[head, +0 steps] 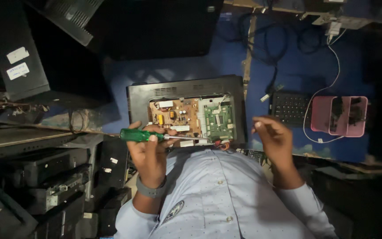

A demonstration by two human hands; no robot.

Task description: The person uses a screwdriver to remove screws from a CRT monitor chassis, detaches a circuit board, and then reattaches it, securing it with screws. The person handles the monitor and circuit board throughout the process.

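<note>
Blue flooring (191, 71) bears an opened monitor (186, 95), boards (193, 117) still mounted; left hand (149, 152) grips a green screwdriver (144, 135), right hand (275, 137) pinches something unseen.

My right hand (276, 137) is pinched shut, but whatever it holds is too tiny for me to see. My left hand (149, 152) covers the middle of the green screwdriver (140, 135). The screwdriver's tip is too thin and dark to make out. My shirt (217, 194) hides the near edge of the open black case (186, 88). The parts on the boards (195, 117) are too small to tell. The dark stacks (45, 190) on my left are cut off by the edge.
</note>
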